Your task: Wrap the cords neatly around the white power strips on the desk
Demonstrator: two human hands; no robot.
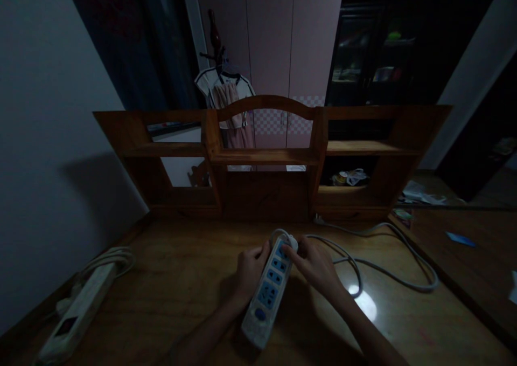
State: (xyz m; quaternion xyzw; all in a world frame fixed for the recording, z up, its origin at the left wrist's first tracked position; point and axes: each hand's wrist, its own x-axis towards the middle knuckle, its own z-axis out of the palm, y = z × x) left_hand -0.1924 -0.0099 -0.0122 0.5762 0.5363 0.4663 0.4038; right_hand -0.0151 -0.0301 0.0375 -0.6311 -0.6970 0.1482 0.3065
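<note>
A white power strip (276, 275) with blue sockets and a blue switch lies at a slant between my hands, its far end pointing away from me. My left hand (251, 271) grips its left side near the far end. On the other side, my right hand (317, 263) closes round the far corner, thumb over the top socket, where the cord comes out. The grey cord (416, 287) loops to the right across the wooden table (181, 280). Its plug (318, 219) lies near the shelf base. My fingers beneath the strip are hidden.
A second power strip (83, 315) with its cord coiled at one end lies at the left edge. Along the back stands a wooden shelf unit (264, 156). A blue card (460, 239) lies on a surface at the right. A pink wardrobe (269, 42) stands behind.
</note>
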